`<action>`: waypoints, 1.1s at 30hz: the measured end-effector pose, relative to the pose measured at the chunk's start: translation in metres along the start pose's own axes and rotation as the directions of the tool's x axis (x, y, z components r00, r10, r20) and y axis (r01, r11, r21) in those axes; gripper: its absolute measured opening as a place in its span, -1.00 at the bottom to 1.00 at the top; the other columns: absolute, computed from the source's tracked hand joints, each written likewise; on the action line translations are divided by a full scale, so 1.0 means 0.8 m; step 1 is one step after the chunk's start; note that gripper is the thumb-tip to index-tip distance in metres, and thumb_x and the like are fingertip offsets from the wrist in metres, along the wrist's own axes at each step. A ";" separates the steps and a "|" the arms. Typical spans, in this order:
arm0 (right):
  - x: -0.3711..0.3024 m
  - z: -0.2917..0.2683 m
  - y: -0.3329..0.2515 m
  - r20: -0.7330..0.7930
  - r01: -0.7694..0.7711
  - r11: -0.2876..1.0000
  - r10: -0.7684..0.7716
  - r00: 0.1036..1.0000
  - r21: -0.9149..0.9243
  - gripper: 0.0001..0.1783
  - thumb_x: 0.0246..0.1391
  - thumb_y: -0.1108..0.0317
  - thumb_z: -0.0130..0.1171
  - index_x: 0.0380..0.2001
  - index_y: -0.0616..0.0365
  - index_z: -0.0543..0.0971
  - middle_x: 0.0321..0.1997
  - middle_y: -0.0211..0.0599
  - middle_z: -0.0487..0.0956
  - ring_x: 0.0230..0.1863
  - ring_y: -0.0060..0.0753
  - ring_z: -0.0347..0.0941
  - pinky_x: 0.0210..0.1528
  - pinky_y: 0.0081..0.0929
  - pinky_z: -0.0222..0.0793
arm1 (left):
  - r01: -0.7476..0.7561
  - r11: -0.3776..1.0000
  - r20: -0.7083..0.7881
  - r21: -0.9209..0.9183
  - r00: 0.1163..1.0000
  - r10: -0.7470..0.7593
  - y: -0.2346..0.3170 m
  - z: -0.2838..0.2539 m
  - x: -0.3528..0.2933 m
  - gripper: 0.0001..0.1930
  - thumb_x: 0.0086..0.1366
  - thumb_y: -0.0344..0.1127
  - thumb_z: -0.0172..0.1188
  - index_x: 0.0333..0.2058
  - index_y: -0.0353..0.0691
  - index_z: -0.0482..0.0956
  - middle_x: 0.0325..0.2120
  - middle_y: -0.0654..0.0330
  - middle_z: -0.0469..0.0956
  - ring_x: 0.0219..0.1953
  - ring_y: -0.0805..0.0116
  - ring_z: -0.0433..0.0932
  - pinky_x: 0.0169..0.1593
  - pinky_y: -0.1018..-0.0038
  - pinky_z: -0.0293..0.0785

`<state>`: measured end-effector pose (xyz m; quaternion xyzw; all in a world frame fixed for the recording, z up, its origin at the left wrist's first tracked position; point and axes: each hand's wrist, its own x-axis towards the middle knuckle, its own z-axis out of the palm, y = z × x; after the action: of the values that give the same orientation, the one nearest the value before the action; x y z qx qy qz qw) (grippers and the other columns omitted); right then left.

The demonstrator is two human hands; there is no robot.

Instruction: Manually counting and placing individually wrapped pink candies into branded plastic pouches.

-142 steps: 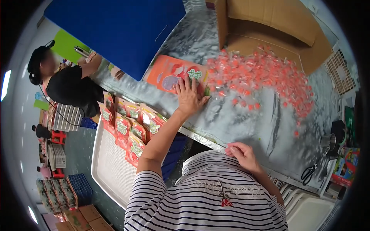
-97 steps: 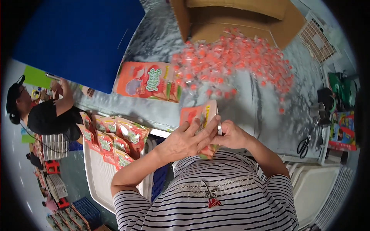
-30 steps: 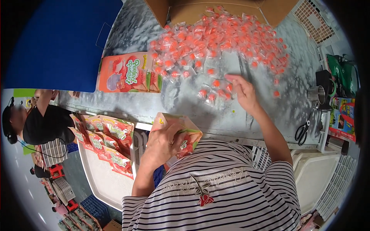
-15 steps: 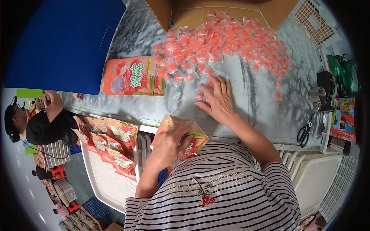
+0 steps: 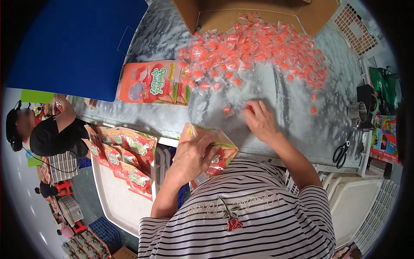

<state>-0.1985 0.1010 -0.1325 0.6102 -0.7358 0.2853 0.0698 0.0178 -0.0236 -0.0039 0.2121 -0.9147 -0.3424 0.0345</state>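
My left hand (image 5: 192, 157) is closed around a red and pink pouch (image 5: 222, 157), held upright near the front edge of the table against my striped shirt. Over the tabletop, my right hand (image 5: 261, 122) has its fingers pinched together, with a bit of red and clear wrapper at the fingertips, a wrapped candy. Just left of those fingertips lies a single wrapped red candy (image 5: 227, 111). Farther back spreads a large heap of wrapped candies (image 5: 254, 49). Flat pouches (image 5: 151, 83) of the same print lie stacked to the left of the heap.
An open cardboard box (image 5: 246, 19) stands behind the heap. A blue panel (image 5: 73, 47) rises at left. Filled pouches (image 5: 123, 153) sit on a white tray (image 5: 123, 207). Scissors (image 5: 340, 154) and a metal cup (image 5: 357, 111) are at right. Another person (image 5: 47, 125) works at far left.
My right hand has shifted rightward and its spread fingers have closed on a candy. My left hand still holds the pouch. The whole view has shifted slightly.
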 end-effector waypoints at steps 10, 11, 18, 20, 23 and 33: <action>0.060 0.013 -0.035 -0.012 0.023 0.989 -0.022 1.000 0.145 -0.78 -0.01 0.38 0.23 -0.24 0.08 0.52 -0.26 -0.30 0.45 -0.24 -0.29 0.47 -0.38 -0.34 0.49 | -0.058 0.998 -0.039 -0.014 0.998 0.058 0.004 0.008 0.001 -0.81 0.17 -0.37 0.23 -0.22 -0.20 0.53 -0.34 0.05 0.59 -0.39 -0.01 0.59 -0.32 0.25 0.51; 0.059 0.018 -0.037 -0.015 0.024 0.989 -0.022 1.000 0.147 -0.78 -0.01 0.38 0.23 -0.24 0.08 0.52 -0.26 -0.30 0.45 -0.24 -0.29 0.47 -0.38 -0.34 0.49 | -0.057 0.998 -0.035 -0.022 0.998 0.056 0.006 0.006 0.001 -0.81 0.17 -0.37 0.23 -0.22 -0.21 0.53 -0.34 0.05 0.59 -0.38 -0.01 0.59 -0.32 0.25 0.51; 0.031 0.032 -0.022 0.201 -0.072 0.994 0.087 0.976 -0.079 -0.78 -0.05 0.42 0.19 -0.28 0.11 0.46 -0.28 -0.21 0.40 -0.24 -0.18 0.48 -0.40 -0.30 0.49 | -0.044 0.999 -0.073 -0.021 0.996 0.042 0.001 -0.002 0.000 -0.80 0.15 -0.39 0.23 -0.22 -0.22 0.53 -0.34 0.03 0.60 -0.38 0.00 0.60 -0.31 0.26 0.52; 0.028 0.022 0.000 0.064 -0.121 0.961 0.108 0.992 0.249 -0.82 -0.01 0.47 0.18 -0.30 0.14 0.46 -0.32 -0.22 0.46 -0.36 -0.31 0.49 -0.52 -0.35 0.43 | -0.052 0.999 -0.068 -0.002 0.996 0.052 0.002 -0.002 0.003 -0.81 0.15 -0.39 0.23 -0.23 -0.23 0.53 -0.34 0.02 0.59 -0.38 0.00 0.60 -0.32 0.26 0.52; 0.057 -0.038 -0.016 0.577 -0.681 0.238 0.384 0.721 0.692 -0.81 0.05 0.42 0.21 -0.27 0.16 0.45 -0.34 -0.34 0.50 -0.37 -0.52 0.44 -0.46 -0.42 0.40 | -0.067 0.998 -0.045 -0.004 0.997 0.067 -0.001 0.005 0.008 -0.82 0.15 -0.39 0.22 -0.26 -0.29 0.52 -0.33 -0.02 0.58 -0.36 -0.02 0.58 -0.30 0.24 0.50; 0.100 -0.097 -0.074 0.654 -0.361 0.852 0.028 0.756 0.380 -0.63 -0.09 0.39 0.21 -0.22 0.24 0.34 -0.30 0.06 0.53 -0.21 0.04 0.51 -0.17 -0.21 0.41 | -0.327 0.929 -0.117 -0.173 0.943 0.310 0.019 0.026 0.014 -0.84 0.14 -0.50 0.19 -0.27 -0.34 0.53 -0.39 0.02 0.53 -0.36 -0.04 0.53 -0.28 0.21 0.48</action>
<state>-0.1819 0.0661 -0.0124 0.5842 -0.6818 0.2462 -0.3650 -0.0021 -0.0049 -0.0108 0.0713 -0.8977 -0.4081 0.1497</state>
